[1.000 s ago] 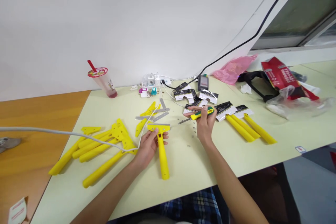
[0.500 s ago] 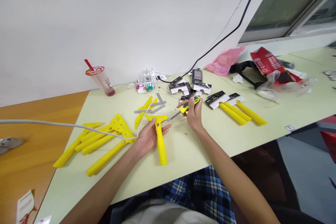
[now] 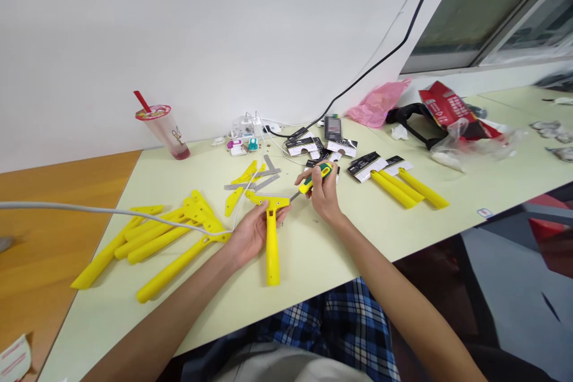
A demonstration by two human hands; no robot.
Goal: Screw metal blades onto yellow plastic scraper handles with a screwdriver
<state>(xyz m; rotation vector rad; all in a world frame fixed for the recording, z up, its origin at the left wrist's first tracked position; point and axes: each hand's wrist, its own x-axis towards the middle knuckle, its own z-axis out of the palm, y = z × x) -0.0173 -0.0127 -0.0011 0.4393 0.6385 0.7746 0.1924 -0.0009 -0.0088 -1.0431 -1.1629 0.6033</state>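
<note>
My left hand (image 3: pixel 251 231) is closed around the head of a yellow scraper (image 3: pixel 273 245), whose handle points toward me. In my right hand (image 3: pixel 326 200) is a green and yellow screwdriver (image 3: pixel 316 179). Its shaft slants down to the left, and the tip meets the right end of the scraper head; exact contact cannot be made out. Just behind lie loose yellow head pieces (image 3: pixel 233 200) and grey metal blades (image 3: pixel 266 182). A tiny screw (image 3: pixel 316 221) rests on the table below my right hand. Several more yellow scrapers (image 3: pixel 163 233) are piled to the left.
A drink cup (image 3: pixel 168 134) with a red straw stands at the back left. A power strip (image 3: pixel 244 126), cables and black-and-white cards (image 3: pixel 342 147) lie along the wall. Carded yellow handles (image 3: pixel 396 188) and a pink bag (image 3: pixel 378 104) are right. A grey cable (image 3: pixel 111 209) crosses the pile.
The screwdriver tip has come up against the scraper head's right end. My left fingers have curled in behind the head. The whole view has shifted slightly.
</note>
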